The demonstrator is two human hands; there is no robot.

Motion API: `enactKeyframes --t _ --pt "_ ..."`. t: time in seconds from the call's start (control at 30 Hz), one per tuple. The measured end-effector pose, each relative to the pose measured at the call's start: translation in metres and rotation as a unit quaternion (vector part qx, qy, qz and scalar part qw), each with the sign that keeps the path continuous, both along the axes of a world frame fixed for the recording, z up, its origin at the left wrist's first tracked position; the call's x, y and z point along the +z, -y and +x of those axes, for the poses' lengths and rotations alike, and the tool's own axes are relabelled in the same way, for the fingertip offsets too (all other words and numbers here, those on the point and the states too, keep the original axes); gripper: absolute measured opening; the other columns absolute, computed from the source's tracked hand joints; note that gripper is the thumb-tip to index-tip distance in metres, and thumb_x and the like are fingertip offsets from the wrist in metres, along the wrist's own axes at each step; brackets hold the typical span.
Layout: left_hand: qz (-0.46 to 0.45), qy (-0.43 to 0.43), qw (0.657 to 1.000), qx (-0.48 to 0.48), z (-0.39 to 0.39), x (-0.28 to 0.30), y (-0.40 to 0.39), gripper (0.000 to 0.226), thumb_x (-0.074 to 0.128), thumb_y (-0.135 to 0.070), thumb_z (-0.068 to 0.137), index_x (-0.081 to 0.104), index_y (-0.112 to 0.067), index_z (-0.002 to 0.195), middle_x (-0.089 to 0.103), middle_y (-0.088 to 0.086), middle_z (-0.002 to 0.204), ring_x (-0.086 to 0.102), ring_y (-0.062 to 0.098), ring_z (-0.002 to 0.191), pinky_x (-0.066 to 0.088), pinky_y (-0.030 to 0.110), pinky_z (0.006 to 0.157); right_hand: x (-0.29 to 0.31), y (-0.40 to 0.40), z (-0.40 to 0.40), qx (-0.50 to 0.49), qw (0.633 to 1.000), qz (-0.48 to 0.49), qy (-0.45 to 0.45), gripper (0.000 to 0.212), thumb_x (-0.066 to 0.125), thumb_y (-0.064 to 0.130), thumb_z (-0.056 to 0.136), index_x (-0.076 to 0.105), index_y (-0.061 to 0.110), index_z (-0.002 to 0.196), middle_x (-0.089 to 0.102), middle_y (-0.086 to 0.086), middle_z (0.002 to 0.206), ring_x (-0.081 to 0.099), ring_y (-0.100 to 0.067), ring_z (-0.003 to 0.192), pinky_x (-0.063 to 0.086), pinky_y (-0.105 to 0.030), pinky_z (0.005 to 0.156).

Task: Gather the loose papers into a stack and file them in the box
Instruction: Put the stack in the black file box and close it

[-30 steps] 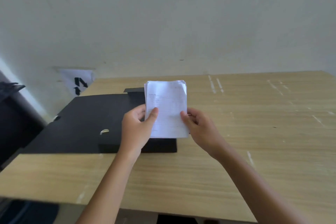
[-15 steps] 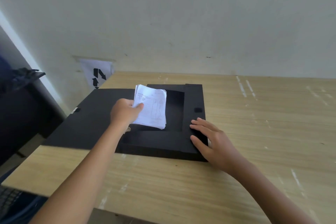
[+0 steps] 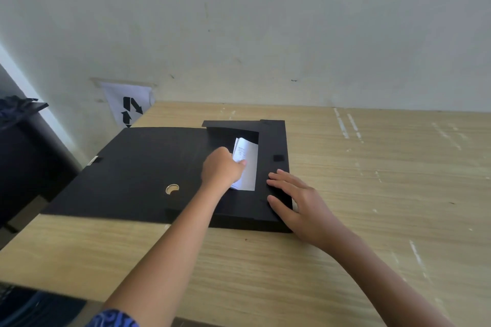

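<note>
A black file box (image 3: 276, 141) lies open on the wooden table, its wide lid (image 3: 138, 167) folded out flat to the left with a round finger hole in it. A stack of white papers (image 3: 247, 164) sits down inside the box's cavity, against its right wall. My left hand (image 3: 220, 170) is closed on the stack's left edge, thumb on top. My right hand (image 3: 297, 199) rests flat, fingers spread, on the box's right rim near its front corner, holding nothing.
The wooden table (image 3: 372, 194) stretches to the right and front of the box. A white sheet with black arrows (image 3: 130, 106) hangs on the wall behind the table's left corner. A dark cabinet (image 3: 21, 146) stands to the left of the table.
My left hand has lowered the paper stack from above the box into its cavity, toward the right wall. My right hand let go of the papers earlier and stays on the box's rim.
</note>
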State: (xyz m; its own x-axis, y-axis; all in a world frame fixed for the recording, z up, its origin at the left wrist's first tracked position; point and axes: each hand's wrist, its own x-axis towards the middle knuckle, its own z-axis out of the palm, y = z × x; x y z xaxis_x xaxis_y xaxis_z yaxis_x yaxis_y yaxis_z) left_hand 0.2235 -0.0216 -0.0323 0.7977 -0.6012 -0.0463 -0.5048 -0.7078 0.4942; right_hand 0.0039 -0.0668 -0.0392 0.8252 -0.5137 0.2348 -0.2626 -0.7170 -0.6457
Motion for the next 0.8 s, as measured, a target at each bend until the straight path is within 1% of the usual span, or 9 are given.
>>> enactKeyframes --t 0.1,0.2,0.27,0.4,0.43,0.5,0.6,0.7,0.8 --pt "0.006 -0.005 1.0 -0.015 -0.012 0.003 0.005 0.039 0.064 -0.047 0.095 0.065 -0.009 0.089 0.052 -0.003 0.069 0.057 0.024 0.072 0.031 0.029 0.048 0.001 0.0 0.0 0.0 1.0 -0.004 -0.008 0.045 0.058 0.032 0.098 0.054 0.019 0.142 0.046 0.01 0.151 0.026 0.0 0.146 0.017 -0.015 0.116" --pt "0.017 0.001 0.999 -0.029 -0.021 0.007 0.004 0.049 0.053 -0.047 0.102 0.059 -0.005 0.078 0.051 0.004 0.064 0.055 0.021 0.06 0.031 0.029 0.048 0.003 0.003 -0.001 -0.001 1.0 -0.001 -0.017 0.046 0.056 0.033 0.099 0.052 0.02 0.143 0.044 0.01 0.152 0.025 0.0 0.147 0.017 -0.016 0.116" --pt "0.024 0.017 0.999 -0.038 -0.027 0.013 0.0 0.057 0.042 -0.045 0.106 0.067 0.003 0.089 0.063 0.016 0.073 0.064 0.026 0.068 0.036 0.03 0.051 0.006 0.004 -0.001 -0.002 1.0 -0.003 -0.026 0.046 0.055 0.033 0.1 0.051 0.02 0.144 0.043 0.01 0.153 0.023 0.0 0.147 0.016 -0.015 0.115" --pt "0.068 0.013 0.993 -0.093 -0.03 0.027 -0.011 0.057 0.024 -0.042 0.111 0.056 -0.007 0.08 0.061 0.012 0.074 0.064 0.031 0.089 0.049 0.043 0.094 0.011 0.003 -0.002 0.0 0.999 -0.009 -0.046 0.046 0.053 0.033 0.101 0.049 0.021 0.145 0.041 0.01 0.155 0.021 -0.002 0.148 0.015 -0.017 0.117" --pt "0.069 0.002 0.992 -0.109 -0.028 0.03 -0.016 0.055 0.023 -0.044 0.111 0.057 -0.009 0.086 0.066 0.01 0.081 0.064 0.029 0.095 0.047 0.044 0.101 0.013 0.002 -0.001 -0.002 0.998 -0.017 -0.055 0.046 0.052 0.033 0.101 0.048 0.021 0.146 0.04 0.009 0.156 0.021 -0.003 0.149 0.016 -0.02 0.118" --pt "0.024 -0.014 0.993 -0.111 -0.023 0.033 -0.031 0.049 0.03 -0.051 0.108 0.063 -0.016 0.119 0.071 0.01 0.122 0.063 0.03 0.121 0.048 0.048 0.107 0.018 -0.004 0.003 -0.005 0.996 -0.046 -0.078 0.045 0.047 0.031 0.103 0.046 0.021 0.147 0.038 0.007 0.157 0.02 -0.006 0.15 0.017 -0.024 0.118" --pt "-0.024 0.093 0.993 -0.075 -0.014 0.037 -0.069 0.054 0.041 -0.05 0.105 0.043 -0.031 0.155 0.053 0.002 0.153 0.044 0.032 0.142 0.049 0.051 0.105 0.031 -0.025 0.022 0.01 0.99 -0.112 -0.081 0.043 0.041 0.031 0.105 0.044 0.021 0.147 0.038 0.005 0.158 0.02 -0.011 0.151 0.02 -0.025 0.118" --pt "-0.045 0.188 0.981 -0.034 -0.001 0.037 -0.116 0.052 0.045 -0.043 0.105 0.042 -0.032 0.156 0.055 -0.003 0.151 0.045 0.028 0.139 0.053 0.048 0.098 0.037 -0.058 0.051 0.071 0.987 -0.126 -0.076 0.048 0.039 0.035 0.105 0.037 0.023 0.152 0.032 0.008 0.16 0.018 -0.009 0.151 0.022 -0.027 0.118" --pt "-0.019 0.198 0.98 0.014 0.017 0.029 -0.163 0.051 0.043 -0.041 0.106 0.044 -0.03 0.155 0.057 -0.004 0.149 0.046 0.027 0.138 0.054 0.046 0.096 0.03 -0.086 0.076 0.119 0.976 -0.159 -0.093 0.05 0.036 0.037 0.106 0.031 0.022 0.154 0.03 0.007 0.162 0.018 -0.009 0.151 0.02 -0.026 0.119"
